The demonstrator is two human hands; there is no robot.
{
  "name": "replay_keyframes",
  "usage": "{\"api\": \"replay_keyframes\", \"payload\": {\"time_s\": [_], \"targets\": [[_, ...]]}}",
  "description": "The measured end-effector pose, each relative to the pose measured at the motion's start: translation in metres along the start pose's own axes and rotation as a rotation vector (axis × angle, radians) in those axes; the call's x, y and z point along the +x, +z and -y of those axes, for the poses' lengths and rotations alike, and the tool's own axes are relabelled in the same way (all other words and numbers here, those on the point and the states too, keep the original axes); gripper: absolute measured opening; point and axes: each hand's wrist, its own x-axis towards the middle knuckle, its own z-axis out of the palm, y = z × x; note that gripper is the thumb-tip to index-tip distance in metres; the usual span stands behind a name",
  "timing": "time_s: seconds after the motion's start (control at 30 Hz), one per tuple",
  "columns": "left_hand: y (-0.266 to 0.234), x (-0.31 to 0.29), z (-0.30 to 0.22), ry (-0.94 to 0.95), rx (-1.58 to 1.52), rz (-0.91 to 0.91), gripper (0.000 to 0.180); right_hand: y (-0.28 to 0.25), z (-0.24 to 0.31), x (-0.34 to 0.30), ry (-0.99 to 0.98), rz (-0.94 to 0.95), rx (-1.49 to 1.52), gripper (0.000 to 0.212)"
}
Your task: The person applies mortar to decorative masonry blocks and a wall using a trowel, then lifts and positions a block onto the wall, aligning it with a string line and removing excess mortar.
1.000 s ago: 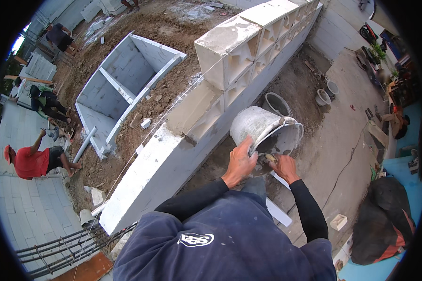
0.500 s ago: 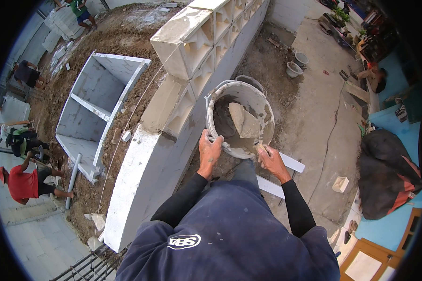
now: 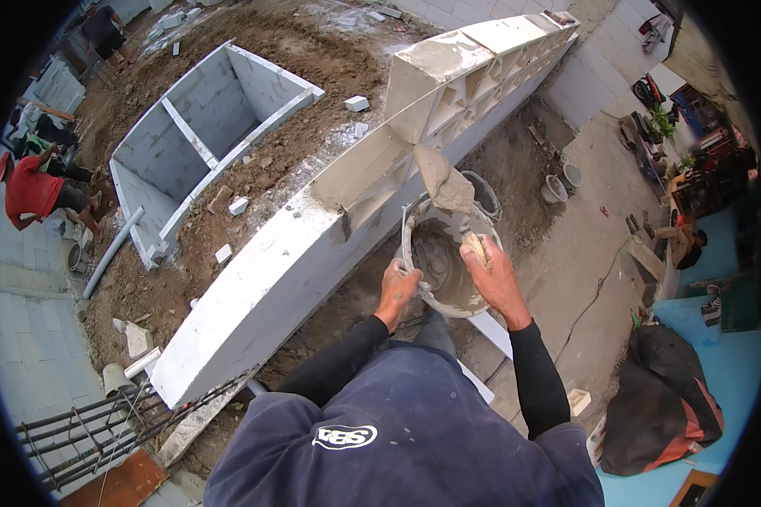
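My left hand is closed on the rim of a mortar-smeared bucket. Wet grey mortar lies inside it. In my right hand is the wooden handle of a trowel, its blade raised over the bucket's far rim and carrying mortar. Just beyond the blade runs a low wall of white blocks. Patterned vent blocks stand on its far part, and a grey mortar layer covers the top where they end.
Left of the wall, a divided block pit sits in soil. A person in a red shirt works at far left. Steel rebar lies at lower left. More buckets and a dark cover are on the right.
My right hand has lifted the trowel from inside the bucket to above its far rim, with mortar on it. My view has turned, and more of the wall shows. The left hand keeps its grip.
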Motion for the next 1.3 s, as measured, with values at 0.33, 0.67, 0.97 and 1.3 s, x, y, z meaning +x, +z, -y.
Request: {"api": "replay_keyframes", "payload": {"time_s": [0.33, 0.67, 0.97, 1.3], "targets": [[-0.009, -0.004, 0.023, -0.015, 0.012, -0.033, 0.019, 0.010, 0.028, 0.120, 0.469, 0.405, 0.527, 0.033], [-0.015, -0.007, 0.001, -0.057, -0.011, 0.023, 0.017, -0.070, 0.053, 0.106, 0.456, 0.483, 0.974, 0.044], [-0.017, 0.023, 0.021, -0.026, 0.064, 0.123, 0.018, -0.074, -0.089, -0.038, 0.151, 0.171, -0.269, 0.035], [0.020, -0.010, -0.021, 0.276, 0.387, 0.167, 0.023, 0.042, -0.185, -0.015, -0.107, 0.022, -1.179, 0.028]]}}
